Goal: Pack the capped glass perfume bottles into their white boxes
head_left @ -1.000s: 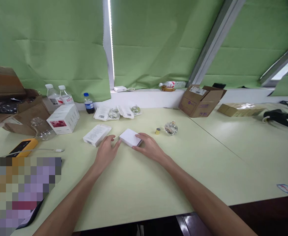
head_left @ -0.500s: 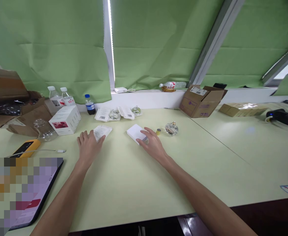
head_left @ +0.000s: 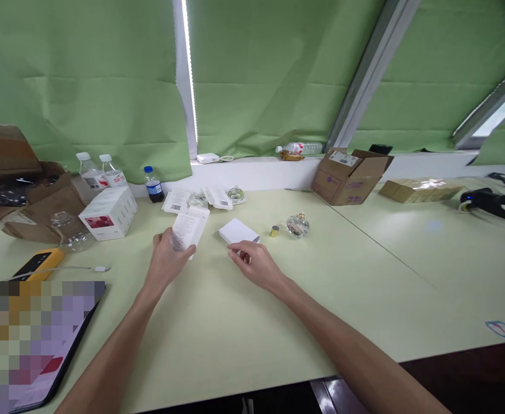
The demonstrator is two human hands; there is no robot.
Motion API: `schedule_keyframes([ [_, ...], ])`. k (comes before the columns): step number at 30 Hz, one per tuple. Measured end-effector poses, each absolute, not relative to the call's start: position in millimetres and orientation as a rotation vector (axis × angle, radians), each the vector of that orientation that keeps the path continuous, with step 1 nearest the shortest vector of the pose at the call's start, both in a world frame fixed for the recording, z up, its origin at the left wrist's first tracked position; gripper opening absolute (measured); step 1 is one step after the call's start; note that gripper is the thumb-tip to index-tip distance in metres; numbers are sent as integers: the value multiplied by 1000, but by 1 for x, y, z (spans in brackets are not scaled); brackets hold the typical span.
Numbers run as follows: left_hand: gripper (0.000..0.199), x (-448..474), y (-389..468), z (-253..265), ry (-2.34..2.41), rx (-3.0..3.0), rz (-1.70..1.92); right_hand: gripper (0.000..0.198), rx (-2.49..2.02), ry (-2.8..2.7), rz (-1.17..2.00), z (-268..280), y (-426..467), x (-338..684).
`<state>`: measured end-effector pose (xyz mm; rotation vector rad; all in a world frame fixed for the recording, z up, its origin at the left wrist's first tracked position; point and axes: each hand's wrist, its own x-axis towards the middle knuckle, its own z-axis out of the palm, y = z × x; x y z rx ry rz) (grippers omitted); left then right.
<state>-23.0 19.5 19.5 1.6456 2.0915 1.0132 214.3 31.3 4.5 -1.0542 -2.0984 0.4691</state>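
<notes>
My left hand (head_left: 169, 259) grips a white printed package (head_left: 188, 229), lifted and tilted up, with small text on the side facing me. It looks like flat packaging with a clear part; its exact kind is hard to make out. My right hand (head_left: 257, 263) has its fingers curled and drawn together just in front of a white flat box (head_left: 238, 231); nothing shows in its grasp. Right of that box stand a small gold cap (head_left: 274, 231) and a round clear glass perfume bottle (head_left: 297, 225), apart from my hand.
Opened white packs (head_left: 176, 201) with clear round items lie at the back. Left are a white carton (head_left: 109, 213), plastic bottles (head_left: 113, 171), a dark drink bottle (head_left: 153, 185) and a tablet (head_left: 69, 345). A cardboard box (head_left: 347, 177) stands back right.
My left hand has picked the white package up off the table and tilted it upright. My right hand has come off the white box toward me, its fingers curling in.
</notes>
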Motion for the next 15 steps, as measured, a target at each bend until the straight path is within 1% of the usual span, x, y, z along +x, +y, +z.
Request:
schedule_keyframes([
  [1,65,-18,19,18,2043,1654,1054,26,-1049,-2116,484,4,30,213],
  [5,73,-2,13,13,1916,1594,1172,33,-1045,-2153,545,4,26,210],
  [9,84,10,6,10,1723,1578,1160,40,-1067,-2167,625,7,24,208],
  [12,88,18,2,10,1582,1642,1206,34,-1054,-2187,658,11,22,206],
  [15,80,23,-1,12,1465,1731,1245,27,-1055,-2159,641,14,20,205],
])
